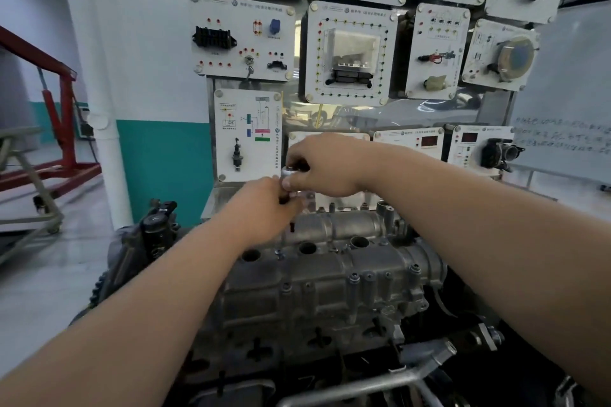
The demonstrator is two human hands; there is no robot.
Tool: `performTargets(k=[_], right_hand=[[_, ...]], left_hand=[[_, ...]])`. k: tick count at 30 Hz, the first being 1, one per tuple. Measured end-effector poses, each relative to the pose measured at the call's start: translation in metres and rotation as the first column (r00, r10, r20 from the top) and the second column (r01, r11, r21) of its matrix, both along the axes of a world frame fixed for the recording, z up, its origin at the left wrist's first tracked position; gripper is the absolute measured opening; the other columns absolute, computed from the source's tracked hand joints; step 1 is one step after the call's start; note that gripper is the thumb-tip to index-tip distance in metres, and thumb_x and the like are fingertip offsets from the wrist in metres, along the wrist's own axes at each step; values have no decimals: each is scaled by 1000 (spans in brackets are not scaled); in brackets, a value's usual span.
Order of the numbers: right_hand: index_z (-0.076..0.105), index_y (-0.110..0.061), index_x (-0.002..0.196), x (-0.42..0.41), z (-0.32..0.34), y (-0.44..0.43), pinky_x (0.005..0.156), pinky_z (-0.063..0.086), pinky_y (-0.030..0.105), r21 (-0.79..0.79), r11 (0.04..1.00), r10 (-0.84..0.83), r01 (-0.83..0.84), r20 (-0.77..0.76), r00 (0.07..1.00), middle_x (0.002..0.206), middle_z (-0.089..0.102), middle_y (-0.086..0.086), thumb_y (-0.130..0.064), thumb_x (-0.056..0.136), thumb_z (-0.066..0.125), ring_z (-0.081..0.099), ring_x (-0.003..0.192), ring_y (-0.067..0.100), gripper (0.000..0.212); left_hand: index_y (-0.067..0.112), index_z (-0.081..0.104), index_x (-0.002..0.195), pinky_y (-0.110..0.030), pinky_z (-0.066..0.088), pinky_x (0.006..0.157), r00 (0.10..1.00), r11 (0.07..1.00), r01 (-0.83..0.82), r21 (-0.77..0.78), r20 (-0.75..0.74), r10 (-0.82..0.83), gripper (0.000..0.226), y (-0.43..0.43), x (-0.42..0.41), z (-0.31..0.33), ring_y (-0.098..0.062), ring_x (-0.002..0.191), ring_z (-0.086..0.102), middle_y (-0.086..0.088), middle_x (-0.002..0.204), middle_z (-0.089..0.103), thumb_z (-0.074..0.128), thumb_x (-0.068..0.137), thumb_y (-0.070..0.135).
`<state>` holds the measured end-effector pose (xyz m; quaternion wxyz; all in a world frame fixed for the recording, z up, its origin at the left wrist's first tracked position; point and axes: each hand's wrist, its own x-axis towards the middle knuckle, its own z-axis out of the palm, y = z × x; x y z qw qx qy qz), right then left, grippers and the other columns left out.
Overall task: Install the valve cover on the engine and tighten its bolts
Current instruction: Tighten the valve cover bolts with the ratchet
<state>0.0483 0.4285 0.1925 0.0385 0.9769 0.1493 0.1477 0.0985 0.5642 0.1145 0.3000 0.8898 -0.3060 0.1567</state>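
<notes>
Right hand (pixel 325 165) fingers clamp the ratchet (pixel 290 171) from above, left hand (pixel 264 205) fingers pinch it lower, over the valve cover (pixel 330 274)

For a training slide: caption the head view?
Left hand and right hand grip a chrome socket tool over the grey metal valve cover.

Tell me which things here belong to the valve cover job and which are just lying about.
Job:
- valve cover on the engine
- wrench
- left hand and right hand, both gripping the wrench

Lying about:
- panels on the wall
- red hoist
- whiteboard
</notes>
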Motion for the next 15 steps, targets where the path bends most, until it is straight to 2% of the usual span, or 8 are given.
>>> performTargets(k=[2,4,7,9,11,15], right_hand=[[57,-17,95,7,-10,18,54,33,25,-51,999,-18,17,-19,1000,81,55,-4,-48,95,52,53,74,15,31],[61,-11,104,12,-19,30,56,36,27,-120,992,-43,40,-15,999,89,60,2,-48,96,50,55,80,19,40],[60,-9,110,15,-24,38,62,39,29,-118,990,-79,79,7,997,95,61,4,-49,94,53,55,82,21,43],[56,-13,100,15,-26,40,62,38,30,-107,989,-100,100,9,995,84,55,1,-48,94,54,53,79,21,36],[50,-16,94,13,-28,41,65,40,31,-83,989,-126,126,3,992,81,51,0,-48,94,55,53,79,21,32],[43,-16,74,12,-29,42,66,43,33,-67,980,-188,188,6,982,74,48,-2,-49,94,54,53,75,21,40]], left_hand=[[29,55,69,-20,36,50,1000,999,-10,37,-11,11,25,19,4,-9,-2,58,53,8,62,58,55,88,46],[29,59,76,-23,40,53,999,1000,-19,23,-35,20,25,30,8,-20,-6,63,56,7,67,62,56,85,52],[28,54,61,-25,33,50,998,999,-22,-42,-60,19,33,32,13,-33,-7,55,52,9,51,55,59,84,51],[29,52,56,-25,32,50,997,998,-39,-47,-68,35,35,30,15,-34,-5,54,51,10,49,53,61,83,49],[31,56,60,-25,35,51,996,999,-31,-33,-83,28,29,29,15,-33,-5,59,54,11,55,57,61,83,49],[37,58,67,-22,35,52,995,1000,-18,-21,-95,16,21,28,16,-33,-1,63,55,16,63,59,60,85,47]])
